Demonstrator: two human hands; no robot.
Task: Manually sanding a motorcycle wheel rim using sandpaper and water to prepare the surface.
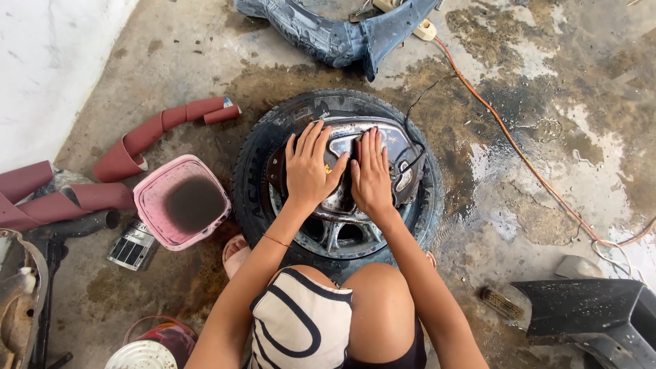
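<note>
Head view looks straight down past my bent knee and the cream cloth with black looping lines [301, 321] to the black rubber tyre on its silver spoked wheel [260, 171], lying flat on the stained concrete floor [533, 102]. On top of that tyre sits a dark, glossy moulded panel with a curved rim [396, 147], and both my hands lie on it. My left hand [309, 167] is spread flat, fingers splayed and pressing down, grasping nothing; my right hand [371, 174] lies just beside it, fingers together and flat, also gripping nothing that I can see. The panel looks wet and part dull, part shiny, so I judge the rubbing-down to be under way, with the far rim not yet reached. Its long axis runs left to right across the tyre, the curved edge pointing away from me.

Left of the tyre stands a pink square plastic tub of dark water [181, 201], and beyond it strips of red-brown abrasive paper [157, 130]. Right of the tyre an orange cable [519, 150] trails off. Beyond the tyre lies a blue-grey moulded panel [328, 34].
</note>
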